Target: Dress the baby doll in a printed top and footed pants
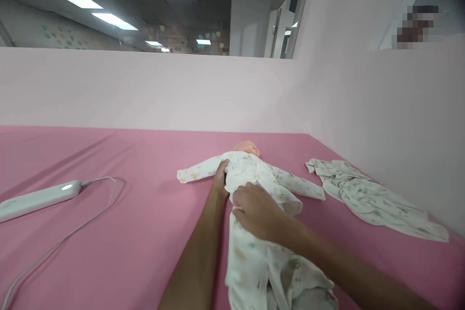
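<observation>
A baby doll (pixel 247 148) lies on its back on the pink table (pixel 145 193), dressed in a white printed romper (pixel 254 174) with both sleeves spread out. My left hand (pixel 220 180) rests flat against the doll's side under its left sleeve, fingers stretched out. My right hand (pixel 254 210) lies over the doll's belly with its fingers curled into the romper's cloth. The doll's legs and the lower romper (pixel 261 271) trail toward me, partly under my right forearm.
A second white printed garment (pixel 370 198) lies crumpled at the right, close to the pink wall (pixel 381 116). At the left edge sits a white power strip (pixel 36 198) with a lit switch, its cable (pixel 72 232) looping toward me.
</observation>
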The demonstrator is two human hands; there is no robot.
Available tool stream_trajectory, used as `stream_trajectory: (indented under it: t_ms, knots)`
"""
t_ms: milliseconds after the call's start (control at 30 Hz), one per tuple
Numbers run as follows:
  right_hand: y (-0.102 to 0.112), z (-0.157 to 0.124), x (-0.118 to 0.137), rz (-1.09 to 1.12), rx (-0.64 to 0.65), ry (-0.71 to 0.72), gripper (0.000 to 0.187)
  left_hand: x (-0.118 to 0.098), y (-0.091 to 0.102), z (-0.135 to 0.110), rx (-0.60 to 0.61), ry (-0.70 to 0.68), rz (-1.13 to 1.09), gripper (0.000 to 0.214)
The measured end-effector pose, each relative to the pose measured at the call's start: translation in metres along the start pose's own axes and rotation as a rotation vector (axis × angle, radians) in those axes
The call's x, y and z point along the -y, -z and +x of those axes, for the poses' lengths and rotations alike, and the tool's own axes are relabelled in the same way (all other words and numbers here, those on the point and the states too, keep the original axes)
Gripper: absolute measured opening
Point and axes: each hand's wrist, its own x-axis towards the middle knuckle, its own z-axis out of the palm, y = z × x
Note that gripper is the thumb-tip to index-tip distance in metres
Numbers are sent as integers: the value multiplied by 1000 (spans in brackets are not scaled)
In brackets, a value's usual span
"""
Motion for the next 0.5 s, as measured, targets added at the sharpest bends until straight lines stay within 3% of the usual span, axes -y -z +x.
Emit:
stream_trajectory:
  t_ms: [133, 267, 500]
  knots:
    - [6, 23, -27, 184, -83, -165, 14, -1, 3, 4, 56, -2, -18, 23]
    - [10, 34, -48, 258, -129, -243, 11, -1, 3, 5, 84, -8, -31, 17]
    - [-2, 20, -40, 265, -186, -193, 14, 2, 7, 6, 107, 7, -2, 20]
